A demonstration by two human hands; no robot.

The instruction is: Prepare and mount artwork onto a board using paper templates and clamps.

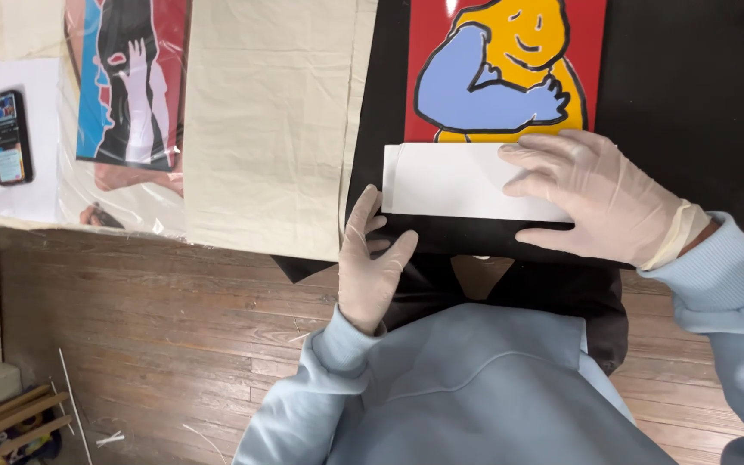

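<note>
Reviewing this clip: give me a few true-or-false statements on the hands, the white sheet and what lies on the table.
1. The right hand lies flat on the white sheet. True.
2. Both hands are bare. False: both wear pale thin gloves.
3. The left hand grips the phone. False: the phone lies far off at the table's edge; that hand rests on the black cloth.
4. The white sheet covers the lower edge of the red painting. True.

Pale blue sweatshirt sleeves with ribbed cuffs, thin, seemingly latex gloves on left hand and right hand
</note>
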